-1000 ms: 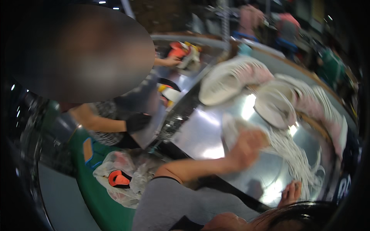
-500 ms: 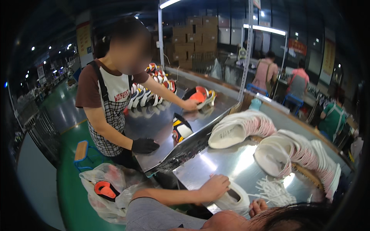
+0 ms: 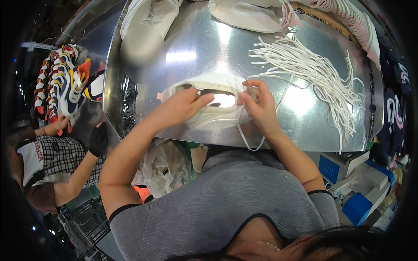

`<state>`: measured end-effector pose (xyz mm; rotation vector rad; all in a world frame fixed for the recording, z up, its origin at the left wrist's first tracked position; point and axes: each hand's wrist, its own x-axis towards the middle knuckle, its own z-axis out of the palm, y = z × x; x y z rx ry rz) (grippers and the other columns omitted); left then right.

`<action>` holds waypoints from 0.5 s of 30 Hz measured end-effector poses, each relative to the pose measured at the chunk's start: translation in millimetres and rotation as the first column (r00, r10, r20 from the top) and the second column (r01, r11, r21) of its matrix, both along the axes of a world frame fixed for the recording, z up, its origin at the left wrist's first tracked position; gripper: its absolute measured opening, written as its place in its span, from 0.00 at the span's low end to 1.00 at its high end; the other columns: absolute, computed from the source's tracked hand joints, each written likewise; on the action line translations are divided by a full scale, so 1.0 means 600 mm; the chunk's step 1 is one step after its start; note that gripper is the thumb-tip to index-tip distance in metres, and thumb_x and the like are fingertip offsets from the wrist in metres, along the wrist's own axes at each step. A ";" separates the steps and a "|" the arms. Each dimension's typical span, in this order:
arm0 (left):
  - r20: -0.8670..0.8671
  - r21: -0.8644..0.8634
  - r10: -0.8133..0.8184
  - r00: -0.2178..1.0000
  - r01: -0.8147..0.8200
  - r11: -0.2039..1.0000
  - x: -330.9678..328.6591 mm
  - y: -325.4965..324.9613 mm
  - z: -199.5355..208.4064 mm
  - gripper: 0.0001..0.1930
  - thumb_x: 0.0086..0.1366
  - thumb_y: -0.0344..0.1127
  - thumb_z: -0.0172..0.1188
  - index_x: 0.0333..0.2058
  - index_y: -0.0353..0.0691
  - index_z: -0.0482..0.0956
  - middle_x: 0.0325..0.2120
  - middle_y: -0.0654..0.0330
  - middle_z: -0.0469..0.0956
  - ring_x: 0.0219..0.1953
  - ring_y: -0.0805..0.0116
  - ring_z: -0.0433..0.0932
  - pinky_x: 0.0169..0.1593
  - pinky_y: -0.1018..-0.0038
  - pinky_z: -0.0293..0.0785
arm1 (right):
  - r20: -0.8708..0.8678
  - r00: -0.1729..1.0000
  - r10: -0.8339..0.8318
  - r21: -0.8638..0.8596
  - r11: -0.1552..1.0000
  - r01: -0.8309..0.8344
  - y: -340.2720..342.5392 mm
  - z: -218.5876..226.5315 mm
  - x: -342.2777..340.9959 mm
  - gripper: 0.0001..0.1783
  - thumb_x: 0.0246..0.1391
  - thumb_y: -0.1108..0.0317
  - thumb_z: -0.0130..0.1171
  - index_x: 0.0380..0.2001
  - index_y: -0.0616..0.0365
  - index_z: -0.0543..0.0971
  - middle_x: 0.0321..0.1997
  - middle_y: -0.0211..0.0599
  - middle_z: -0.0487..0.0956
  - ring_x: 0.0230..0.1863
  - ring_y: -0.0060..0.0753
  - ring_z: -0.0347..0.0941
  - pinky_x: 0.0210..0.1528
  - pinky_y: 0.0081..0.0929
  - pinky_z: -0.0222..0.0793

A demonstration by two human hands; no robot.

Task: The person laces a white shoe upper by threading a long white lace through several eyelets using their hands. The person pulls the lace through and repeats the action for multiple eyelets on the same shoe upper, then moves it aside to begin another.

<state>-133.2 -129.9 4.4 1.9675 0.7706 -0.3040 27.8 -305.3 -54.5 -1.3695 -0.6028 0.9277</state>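
A white shoe upper lies on the metal table in front of me, its long opening facing up. My left hand grips the upper at the left part of the opening; some fingertips are hidden inside. At the upper's right end, my right hand pinches a white shoelace, thumb and forefinger close together. One stretch of the lace hangs in a loop below this hand, over the table edge. The pinch itself is slightly blurred. A pile of white laces spreads over the table to the right.
More white uppers lie along the far side, with a stacked pink-and-white row at far right. A co-worker's gloved hand is at left, near colourful shoes. A plastic bag sits below the table's front edge.
The view has swung down from the co-worker and room to my table. My right hand, partly hidden before, now shows at the upper with a lace. The co-worker now holds a colourful shoe.
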 end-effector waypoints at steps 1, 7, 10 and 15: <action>-0.115 -0.165 0.033 0.993 -0.052 0.985 0.030 -0.007 0.002 0.30 0.75 0.59 0.45 0.50 0.33 0.77 0.40 0.51 0.83 0.42 0.54 0.81 0.48 0.64 0.76 | 0.027 0.999 -0.025 0.013 1.000 0.024 -0.003 -0.003 0.004 0.17 0.63 0.70 0.58 0.52 0.61 0.70 0.29 0.30 0.79 0.25 0.11 0.64 0.27 0.12 0.58; 0.070 -0.761 0.369 0.927 -0.189 0.620 0.063 -0.061 -0.040 0.36 0.75 0.54 0.50 0.66 0.27 0.60 0.65 0.46 0.65 0.70 0.55 0.61 0.71 0.66 0.61 | 0.056 0.996 -0.076 0.081 0.994 0.071 -0.031 -0.013 0.013 0.15 0.62 0.73 0.59 0.50 0.61 0.70 0.32 0.34 0.82 0.33 0.19 0.76 0.37 0.17 0.69; 0.214 -0.876 0.463 0.860 -0.041 0.481 0.073 -0.100 -0.039 0.34 0.75 0.53 0.49 0.65 0.27 0.61 0.64 0.46 0.66 0.67 0.55 0.65 0.71 0.64 0.60 | 0.078 0.994 -0.078 0.130 0.989 0.068 -0.041 0.007 0.019 0.14 0.62 0.74 0.59 0.48 0.60 0.69 0.33 0.34 0.83 0.33 0.18 0.76 0.37 0.16 0.68; 0.234 -0.834 0.529 0.816 -0.111 0.540 0.091 -0.136 -0.028 0.33 0.76 0.53 0.48 0.64 0.26 0.62 0.60 0.46 0.70 0.62 0.57 0.70 0.67 0.64 0.65 | -0.007 0.999 -0.047 0.123 0.991 0.048 -0.069 0.035 0.023 0.14 0.62 0.74 0.60 0.46 0.59 0.67 0.31 0.33 0.82 0.33 0.16 0.75 0.36 0.16 0.67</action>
